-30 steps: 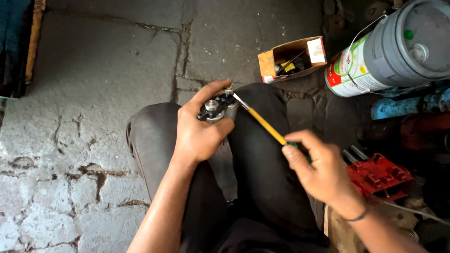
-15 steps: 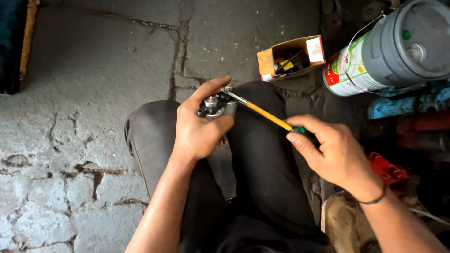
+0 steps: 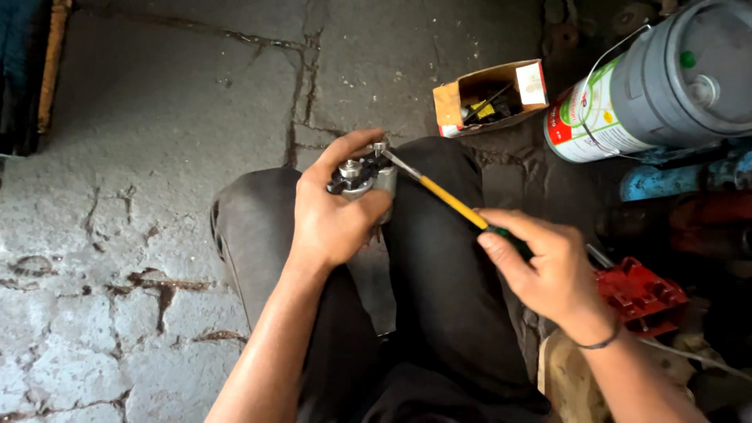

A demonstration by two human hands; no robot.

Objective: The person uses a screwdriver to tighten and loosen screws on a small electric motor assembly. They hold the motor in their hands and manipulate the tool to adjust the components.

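- Cracked concrete floor (image 3: 157, 157), knees up.
- Left hand (image 3: 333, 223) wrapped tight round small metal part (image 3: 362, 176).
- Right hand (image 3: 540, 266) closed on yellow screwdriver (image 3: 446, 200), tip at part.

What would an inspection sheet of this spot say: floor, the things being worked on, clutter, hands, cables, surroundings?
Surface: cracked, stained concrete floor.
Job's things: small metal part over the knees; yellow-shafted screwdriver, tip at the part.
Clutter: open cardboard box of small items; red plastic piece.
Grippers: left hand grips the part; right hand holds the screwdriver's handle.
Cables: nothing seen.
Surroundings: grey bucket on its side with wire handle; blue object below it.
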